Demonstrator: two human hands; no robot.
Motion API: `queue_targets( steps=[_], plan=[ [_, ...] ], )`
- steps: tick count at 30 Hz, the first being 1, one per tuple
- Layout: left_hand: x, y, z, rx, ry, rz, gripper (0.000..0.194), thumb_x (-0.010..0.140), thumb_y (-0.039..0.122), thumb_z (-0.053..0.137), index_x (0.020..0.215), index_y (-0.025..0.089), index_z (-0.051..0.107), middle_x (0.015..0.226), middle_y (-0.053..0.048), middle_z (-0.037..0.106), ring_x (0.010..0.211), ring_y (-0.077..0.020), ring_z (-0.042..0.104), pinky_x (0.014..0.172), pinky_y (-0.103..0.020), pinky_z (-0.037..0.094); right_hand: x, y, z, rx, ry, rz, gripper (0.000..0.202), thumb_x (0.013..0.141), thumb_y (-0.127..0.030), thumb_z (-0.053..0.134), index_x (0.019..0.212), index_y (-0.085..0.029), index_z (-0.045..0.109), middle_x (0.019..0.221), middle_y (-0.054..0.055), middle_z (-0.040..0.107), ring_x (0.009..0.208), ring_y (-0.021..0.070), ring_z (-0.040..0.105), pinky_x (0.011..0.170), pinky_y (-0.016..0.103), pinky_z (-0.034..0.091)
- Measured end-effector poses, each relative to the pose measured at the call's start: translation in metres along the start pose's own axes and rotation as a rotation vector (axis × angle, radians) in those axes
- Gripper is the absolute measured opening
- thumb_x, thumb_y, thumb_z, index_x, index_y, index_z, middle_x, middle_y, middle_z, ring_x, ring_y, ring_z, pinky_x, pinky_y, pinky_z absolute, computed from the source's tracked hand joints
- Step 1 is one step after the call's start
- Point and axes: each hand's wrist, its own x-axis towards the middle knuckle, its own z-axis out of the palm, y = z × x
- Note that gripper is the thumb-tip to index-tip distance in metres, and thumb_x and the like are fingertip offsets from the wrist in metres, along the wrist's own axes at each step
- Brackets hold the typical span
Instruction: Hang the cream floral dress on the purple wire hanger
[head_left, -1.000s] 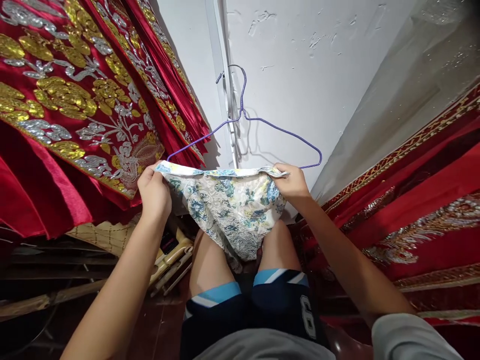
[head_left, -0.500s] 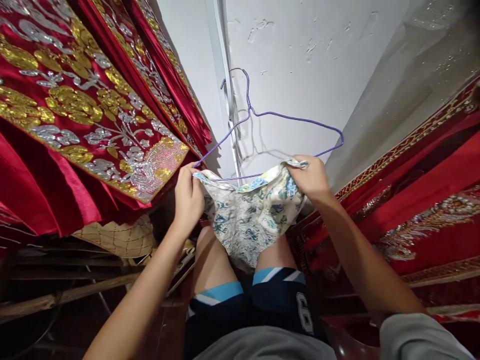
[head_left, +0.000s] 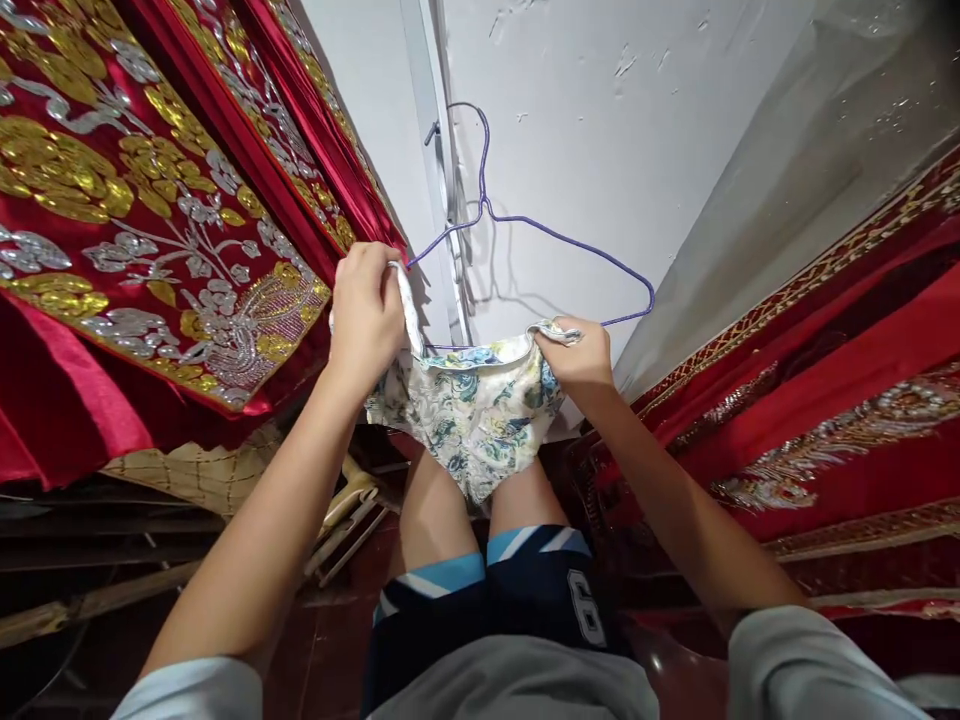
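A white floral garment with blue and yellow print hangs between my hands, its open edge upward; I cannot tell its exact kind. My left hand is closed on the left end of that edge, beside the left shoulder of a purple wire hanger. Gripping the right part of the edge, my right hand sits just below the hanger's right corner. The hanger's lower bar runs behind or into the garment's opening, and its hook points up along the wall.
Red drapes with gold and silver sequins hang close on the left. More red beaded fabric lines the right, beside a grey plastic sheet. Ahead is a white wall. Wooden pieces lie low at left.
My left hand has moved up and left along the hanger's shoulder, pulling the garment's left end higher. The view has shifted, and my right hand and the hanger appear farther left.
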Motion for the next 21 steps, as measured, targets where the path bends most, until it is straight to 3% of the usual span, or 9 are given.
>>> queue_targets(
  steps=[3, 7, 9, 12, 15, 18, 21],
  plan=[
    [-0.002, -0.008, 0.012, -0.063, 0.036, -0.050, 0.015, 0.090, 0.038, 0.062, 0.092, 0.024, 0.059, 0.105, -0.008, 0.059, 0.117, -0.0300, 0.052, 0.109, -0.051, 0.038, -0.006, -0.006, -0.004, 0.015, -0.017, -0.015, 0.042, 0.075, -0.037, 0.063, 0.056, -0.023, 0.028, 0.058, -0.003, 0.023, 0.058, 0.0112, 0.026, 0.050, 0.027, 0.020],
    [-0.007, -0.035, 0.010, -0.095, 0.117, -0.155, 0.024, 0.084, 0.040, 0.070, 0.091, 0.023, 0.054, 0.103, -0.009, 0.057, 0.121, -0.0307, 0.050, 0.110, -0.051, 0.035, -0.011, -0.010, -0.011, 0.012, -0.051, -0.017, 0.042, 0.076, -0.032, 0.063, 0.056, -0.023, 0.028, 0.058, -0.003, 0.023, 0.059, 0.0118, 0.025, 0.050, 0.028, 0.020],
    [-0.010, -0.044, 0.005, -0.057, 0.088, -0.259, 0.030, 0.084, 0.043, 0.071, 0.090, 0.023, 0.051, 0.096, -0.008, 0.058, 0.117, -0.0312, 0.054, 0.107, -0.051, 0.036, -0.011, -0.009, -0.012, 0.010, -0.047, -0.022, 0.043, 0.077, -0.031, 0.064, 0.056, -0.023, 0.028, 0.058, -0.003, 0.023, 0.060, 0.0119, 0.025, 0.051, 0.029, 0.020],
    [-0.013, -0.046, -0.003, 0.150, -0.050, -0.409, 0.031, 0.092, 0.048, 0.061, 0.089, 0.022, 0.046, 0.086, -0.005, 0.058, 0.109, -0.0291, 0.060, 0.103, -0.048, 0.036, -0.012, -0.004, -0.007, 0.033, -0.039, -0.038, 0.045, 0.079, -0.030, 0.065, 0.056, -0.023, 0.027, 0.060, -0.003, 0.022, 0.060, 0.0120, 0.025, 0.053, 0.029, 0.023],
    [-0.008, -0.039, -0.007, 0.352, -0.151, -0.361, 0.029, 0.102, 0.041, 0.045, 0.081, 0.020, 0.041, 0.090, -0.005, 0.061, 0.106, -0.0229, 0.061, 0.099, -0.039, 0.037, -0.014, 0.000, 0.002, 0.067, -0.045, -0.034, 0.046, 0.081, -0.028, 0.066, 0.057, -0.023, 0.027, 0.061, -0.003, 0.020, 0.061, 0.0122, 0.025, 0.054, 0.030, 0.025],
    [0.001, -0.034, -0.009, 0.401, -0.147, -0.284, 0.034, 0.103, 0.031, 0.040, 0.071, 0.022, 0.032, 0.088, -0.002, 0.061, 0.100, -0.0175, 0.061, 0.094, -0.031, 0.039, -0.014, 0.004, 0.009, 0.075, -0.054, -0.030, 0.039, 0.083, -0.025, 0.065, 0.058, -0.022, 0.034, 0.064, -0.003, 0.020, 0.062, 0.0126, 0.025, 0.054, 0.030, 0.028],
    [0.011, -0.038, -0.014, 0.429, -0.112, -0.229, 0.035, 0.101, 0.029, 0.041, 0.069, 0.022, 0.030, 0.084, 0.000, 0.059, 0.098, -0.0169, 0.062, 0.092, -0.032, 0.043, -0.011, 0.010, 0.009, 0.058, -0.068, -0.059, 0.028, 0.085, -0.025, 0.063, 0.064, -0.021, 0.045, 0.066, -0.002, 0.020, 0.063, 0.0133, 0.026, 0.054, 0.030, 0.030]
  ],
)
